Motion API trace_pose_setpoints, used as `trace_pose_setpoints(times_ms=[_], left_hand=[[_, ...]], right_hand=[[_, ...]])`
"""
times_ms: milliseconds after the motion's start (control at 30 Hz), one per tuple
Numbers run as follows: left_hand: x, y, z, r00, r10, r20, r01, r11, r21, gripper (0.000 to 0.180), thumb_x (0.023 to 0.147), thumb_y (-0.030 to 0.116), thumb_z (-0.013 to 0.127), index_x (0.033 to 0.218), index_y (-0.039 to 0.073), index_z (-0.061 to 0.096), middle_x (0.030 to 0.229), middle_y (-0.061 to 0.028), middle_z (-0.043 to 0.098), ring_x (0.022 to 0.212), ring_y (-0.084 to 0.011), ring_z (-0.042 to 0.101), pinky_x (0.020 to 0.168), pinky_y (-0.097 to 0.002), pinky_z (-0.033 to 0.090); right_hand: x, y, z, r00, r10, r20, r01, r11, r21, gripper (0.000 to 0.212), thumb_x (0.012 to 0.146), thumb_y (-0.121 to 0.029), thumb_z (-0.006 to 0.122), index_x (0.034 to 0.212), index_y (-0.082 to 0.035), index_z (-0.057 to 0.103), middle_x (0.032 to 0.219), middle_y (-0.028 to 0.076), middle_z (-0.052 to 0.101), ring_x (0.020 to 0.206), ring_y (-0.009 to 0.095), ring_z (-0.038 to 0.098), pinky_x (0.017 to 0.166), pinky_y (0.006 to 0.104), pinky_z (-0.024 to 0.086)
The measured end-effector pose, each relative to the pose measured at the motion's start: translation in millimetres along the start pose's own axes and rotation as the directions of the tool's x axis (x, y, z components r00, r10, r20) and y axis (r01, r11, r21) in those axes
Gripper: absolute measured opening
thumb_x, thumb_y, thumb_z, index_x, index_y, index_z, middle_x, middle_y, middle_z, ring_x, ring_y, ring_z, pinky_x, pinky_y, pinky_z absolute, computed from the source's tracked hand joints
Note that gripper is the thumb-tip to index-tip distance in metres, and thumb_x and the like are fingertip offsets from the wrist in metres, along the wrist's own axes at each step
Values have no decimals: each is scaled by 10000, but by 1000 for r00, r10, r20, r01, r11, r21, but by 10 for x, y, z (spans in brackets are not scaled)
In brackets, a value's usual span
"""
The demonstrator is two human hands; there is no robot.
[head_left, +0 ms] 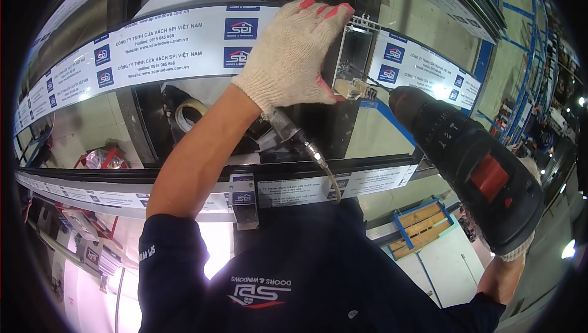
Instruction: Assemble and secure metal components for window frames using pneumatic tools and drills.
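My left hand point(294, 51), in a white knit glove with red fingertips, is closed over the end of a long metal profile point(165, 42) wrapped in white and blue film. Its thumb presses by a small pale end piece point(354, 90) at the near corner of the profile's open end point(356, 48). On the right, my gloved right hand point(519, 251) grips a black and red power drill point(453, 143), which hides most of its fingers. The drill's thin bit reaches leftward to the profile's open end; whether it touches metal I cannot tell.
Below my left hand hangs an air gun point(285, 128) with a brass fitting and hose. A tape roll point(190, 115) is beside my left forearm. Another film-covered profile point(306, 189) crosses in front of me, with a short profile piece point(244, 201) against it. A wooden pallet point(422, 229) lies lower right.
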State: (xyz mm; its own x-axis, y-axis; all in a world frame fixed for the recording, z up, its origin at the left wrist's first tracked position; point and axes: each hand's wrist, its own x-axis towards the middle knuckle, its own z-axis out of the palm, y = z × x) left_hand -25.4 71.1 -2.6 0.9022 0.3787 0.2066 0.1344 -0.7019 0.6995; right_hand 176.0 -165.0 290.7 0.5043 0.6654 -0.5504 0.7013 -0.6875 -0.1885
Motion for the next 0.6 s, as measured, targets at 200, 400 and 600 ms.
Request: trace_pose_setpoints(times_ms=[200, 400, 600], left_hand=[[-32, -35, 44, 1000, 5, -23, -5, 1000, 0, 1394, 483, 595, 987, 1642, 49, 437, 1325, -214, 720, 1329, -442, 641, 1257, -545, 410], [-10, -35, 29, 1000, 19, -20, -18, 1000, 4, 1201, 598, 551, 983, 1548, -16, 516, 1358, -247, 672, 1313, -403, 639, 1262, -502, 404], [-20, -41, 15, 1000, 10, -12, -10, 1000, 1, 1176, 622, 558, 980, 1542, -9, 517, 1364, -240, 671, 1322, -405, 639, 1277, -506, 391]], right_hand=[[305, -293, 72, 996, 61, 69, -69, 992, 105, 502, 787, -104, 914, 1260, -43, 756, 1128, 128, 792, 934, 299, 781, 888, 380, 610], [720, -656, 53, 938, -178, 299, 174, 984, 40, 448, 814, -186, 928, 1164, 39, 761, 975, 108, 802, 834, 184, 786, 764, 313, 602], [753, -659, 69, 932, 75, 355, -157, 966, 207, 479, 789, -319, 950, 1048, 25, 739, 877, 73, 757, 729, 172, 749, 697, 312, 571]])
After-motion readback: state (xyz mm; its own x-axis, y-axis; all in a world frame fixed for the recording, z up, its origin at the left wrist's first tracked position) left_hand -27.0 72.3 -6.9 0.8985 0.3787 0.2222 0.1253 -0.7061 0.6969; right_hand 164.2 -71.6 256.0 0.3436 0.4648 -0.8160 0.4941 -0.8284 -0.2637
